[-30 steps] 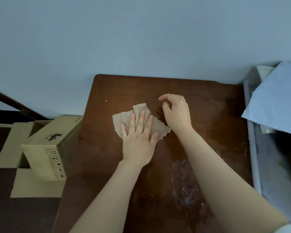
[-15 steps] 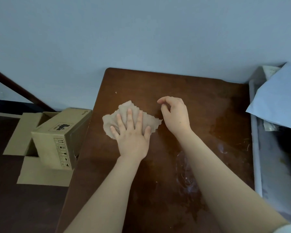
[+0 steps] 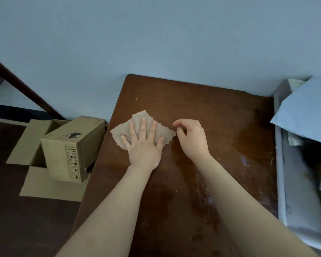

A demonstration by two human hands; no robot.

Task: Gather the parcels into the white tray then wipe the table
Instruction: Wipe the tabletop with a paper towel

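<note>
Head view. Pressing the crumpled beige cloth (image 3: 122, 133) flat-fingered with the left hand (image 3: 144, 147), mid-frame on the dark brown wooden bench (image 3: 211, 108); right hand (image 3: 192, 140) loosely curled, empty, just beside. Best swept in overlapping strokes over the wet smears (image 3: 248, 138). Cut off at right: white plastic tray (image 3: 279, 164), pale parcels (image 3: 304, 112).

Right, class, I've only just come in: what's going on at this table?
A person is wiping the brown table. Their left hand lies flat, fingers straight, pressing a beige cloth onto the wood near the table's left edge. The right hand sits beside the cloth's right corner, fingers loosely curled, apparently holding nothing. Damp streaks show on the surface. Parcels already lie in the white tray at the right.
</note>
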